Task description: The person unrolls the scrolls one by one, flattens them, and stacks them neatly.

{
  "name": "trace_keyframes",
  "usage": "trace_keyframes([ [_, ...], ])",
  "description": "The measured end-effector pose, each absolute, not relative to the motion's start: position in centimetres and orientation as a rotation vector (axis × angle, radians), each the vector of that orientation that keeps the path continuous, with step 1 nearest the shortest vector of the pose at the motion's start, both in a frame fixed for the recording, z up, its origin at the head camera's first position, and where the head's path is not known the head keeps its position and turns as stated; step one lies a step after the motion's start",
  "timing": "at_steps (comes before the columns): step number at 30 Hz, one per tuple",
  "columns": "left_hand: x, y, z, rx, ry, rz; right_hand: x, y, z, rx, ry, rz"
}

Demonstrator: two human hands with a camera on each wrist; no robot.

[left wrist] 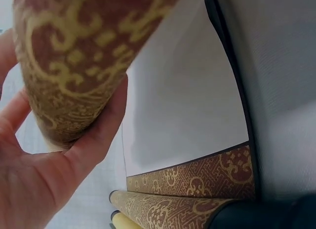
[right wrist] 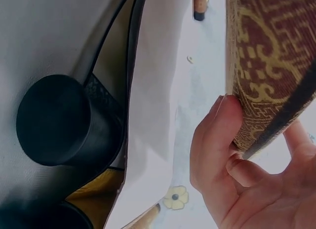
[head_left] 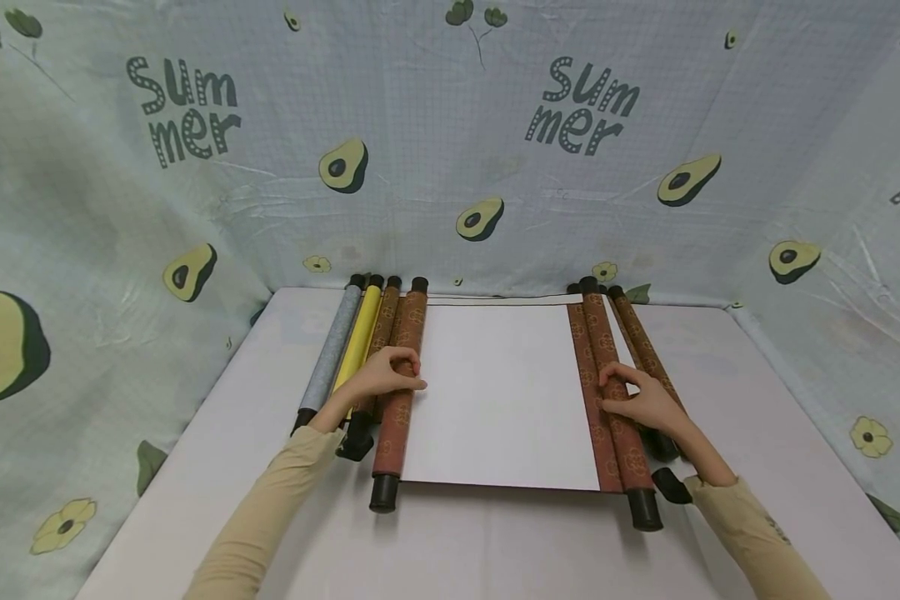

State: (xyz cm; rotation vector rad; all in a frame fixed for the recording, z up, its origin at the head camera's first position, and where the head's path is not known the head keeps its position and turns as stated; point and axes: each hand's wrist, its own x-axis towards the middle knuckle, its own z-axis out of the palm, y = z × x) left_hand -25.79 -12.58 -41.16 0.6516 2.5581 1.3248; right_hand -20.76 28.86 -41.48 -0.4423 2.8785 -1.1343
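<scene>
A hanging scroll lies partly unrolled, its blank white paper [head_left: 502,392] stretched between two rolled ends. My left hand [head_left: 385,372] grips the reddish-brown left roll [head_left: 397,429], which has a gold pattern and black end caps. On the other side, my right hand [head_left: 642,398] holds the matching right roll [head_left: 633,458] between thumb and fingers. Both wrist views show the thumb and fingers curled about the patterned rolls [left wrist: 84,56]. The paper seems raised over another scroll, whose patterned border [left wrist: 197,174] and roll show beneath it in the left wrist view.
Left of the paper lie a grey scroll [head_left: 333,350], a yellow scroll [head_left: 360,333] and a brown patterned scroll [head_left: 383,321]. Another brown roll [head_left: 641,337] lies at right. A pale cloth printed with avocados hangs behind the white table [head_left: 487,550].
</scene>
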Motion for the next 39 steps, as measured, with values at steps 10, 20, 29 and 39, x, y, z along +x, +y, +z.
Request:
trace_keyframes([
  [10, -25.4, -12.7, -40.5, 0.71, 2.524, 1.372, -20.6, 29.2, -41.5, -0.484, 2.852, -1.19],
  [20, -25.8, -13.2, -40.9, 0.727, 2.537, 1.338, -20.7, 30.3, -41.5, -0.508, 2.895, -1.152],
  [29, -26.1, -13.2, -41.0, 0.687, 2.52, 1.333, -20.5, 31.2, -41.5, -0.543, 2.895, -1.199],
  [39, -26.1, -13.1, -41.1, 0.709, 2.523, 1.383, -20.3, 32.1, -41.5, -0.548, 2.868, -1.222],
])
